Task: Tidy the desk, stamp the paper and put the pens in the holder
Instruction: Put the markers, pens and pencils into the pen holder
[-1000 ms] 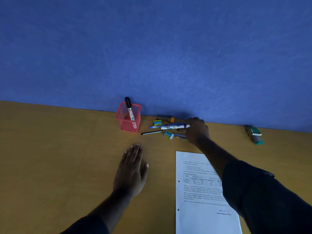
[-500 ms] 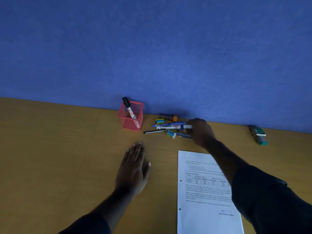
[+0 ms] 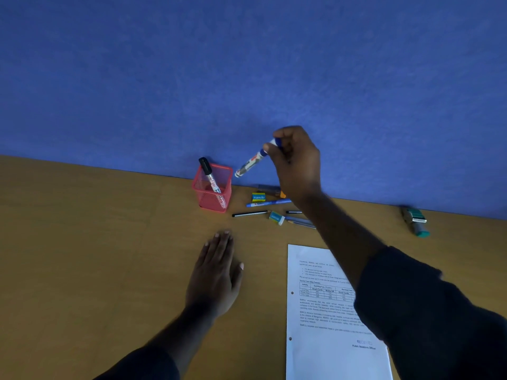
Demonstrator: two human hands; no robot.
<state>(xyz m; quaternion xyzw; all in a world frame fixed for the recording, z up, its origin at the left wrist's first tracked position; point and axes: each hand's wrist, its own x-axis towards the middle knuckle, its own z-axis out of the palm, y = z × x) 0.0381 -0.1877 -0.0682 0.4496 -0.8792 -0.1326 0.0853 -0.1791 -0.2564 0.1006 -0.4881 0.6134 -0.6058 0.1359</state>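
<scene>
A red mesh pen holder (image 3: 212, 200) stands near the blue wall with a black-capped marker (image 3: 210, 175) leaning in it. My right hand (image 3: 297, 163) is raised above the desk, shut on the blue-capped end of a white marker (image 3: 251, 161). That marker tilts down to the left, its lower tip just right of the holder's rim. My left hand (image 3: 216, 270) lies flat and open on the desk, holding nothing. A blue pen (image 3: 267, 202), a black pen (image 3: 249, 214) and other pens lie right of the holder. The printed paper (image 3: 321, 314) lies at the lower right.
Two small erasers (image 3: 258, 197) (image 3: 276, 217) lie among the loose pens. A green stamp (image 3: 415, 222) rests on its side at the far right by the wall. The blue wall panel (image 3: 247, 78) closes off the back of the wooden desk (image 3: 96, 242).
My right hand has lifted the white marker off the pile of pens and carried it up and left toward the holder. My left hand has stayed flat on the desk.
</scene>
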